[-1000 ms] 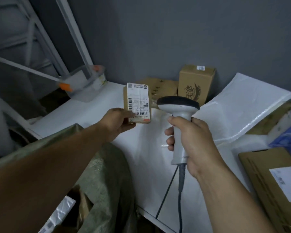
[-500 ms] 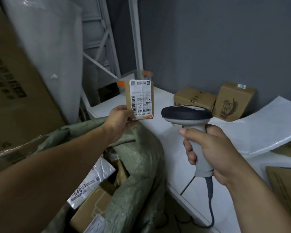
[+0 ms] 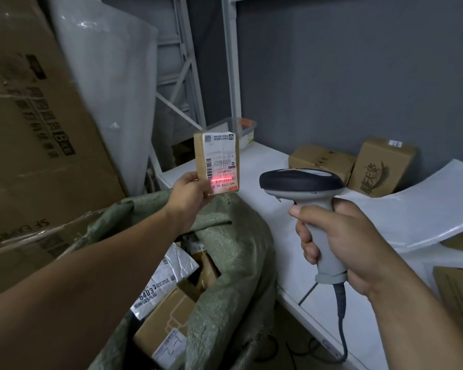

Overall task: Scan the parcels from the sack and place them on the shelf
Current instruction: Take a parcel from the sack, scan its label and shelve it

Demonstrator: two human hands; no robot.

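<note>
Fingers (image 3: 198, 186) of the left hand (image 3: 189, 198) pinch the lower left edge of a small cardboard parcel (image 3: 216, 162), holding it upright above the sack (image 3: 233, 252) with its white label turned toward the person. That arm reaches forward from the lower left, nearly straight. A red scan line glows across the barcode near the bottom of the label. The right hand (image 3: 340, 244) is clenched round the grey handle of a barcode scanner (image 3: 305, 198), index finger at the front under the dark head, which points at the parcel from just to its right; the two do not touch. A cable drops from the handle's base past the shelf edge.

Below, the green woven sack gapes open, and inside lie a silvery mailer with a printed label (image 3: 166, 279) and a brown box (image 3: 169, 324). On the white shelf (image 3: 267, 198) behind the scanner stand two brown boxes (image 3: 321, 161), with a white padded envelope (image 3: 422, 209) beside them.
</note>
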